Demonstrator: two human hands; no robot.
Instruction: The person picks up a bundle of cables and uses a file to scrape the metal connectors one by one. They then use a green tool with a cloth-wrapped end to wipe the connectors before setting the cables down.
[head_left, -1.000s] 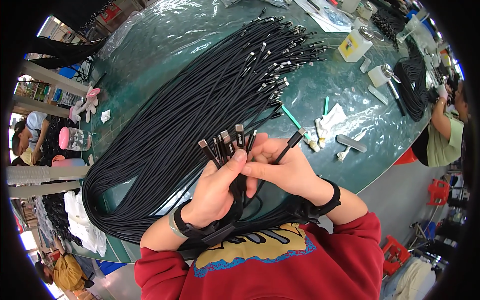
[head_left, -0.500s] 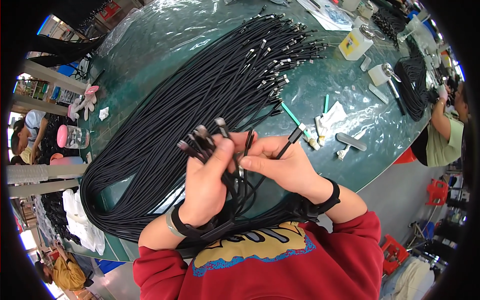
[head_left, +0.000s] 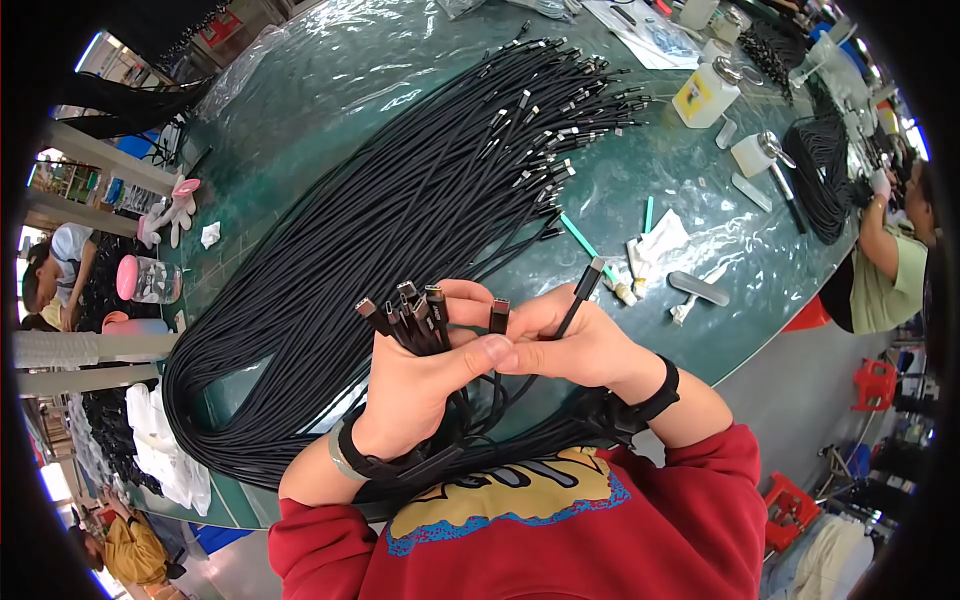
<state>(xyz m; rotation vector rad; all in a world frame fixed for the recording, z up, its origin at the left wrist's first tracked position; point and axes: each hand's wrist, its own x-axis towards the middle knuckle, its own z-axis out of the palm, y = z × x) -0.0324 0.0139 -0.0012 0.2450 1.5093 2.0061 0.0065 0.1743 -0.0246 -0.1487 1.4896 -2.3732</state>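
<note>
My left hand (head_left: pixel 412 385) is closed around a small bunch of black cables, whose plugs (head_left: pixel 408 315) stick up above its fingers. Between the thumbs and fingertips of both hands, a single black plug (head_left: pixel 499 316) points upward. My right hand (head_left: pixel 580 345) is closed, with another cable's plug (head_left: pixel 590 278) rising between its fingers. The lengths of these cables hang below my hands, partly hidden by them. Just beyond lies a large looped bundle of black cables (head_left: pixel 330 240), its metal-tipped ends fanned out toward the far side of the green table (head_left: pixel 640 350).
To the right lie green sticks (head_left: pixel 580 236), a crumpled white wipe (head_left: pixel 662 238) and a grey oval piece (head_left: pixel 699 288). Two pump bottles (head_left: pixel 706 95) stand farther back, near another cable coil (head_left: pixel 822 170). A pink-lidded jar (head_left: pixel 150 279) sits at left. Co-workers are at both sides.
My thumbs have come together at one plug between the hands. The bunch in my left hand has turned more upright, and the plug in my right hand has tilted upward.
</note>
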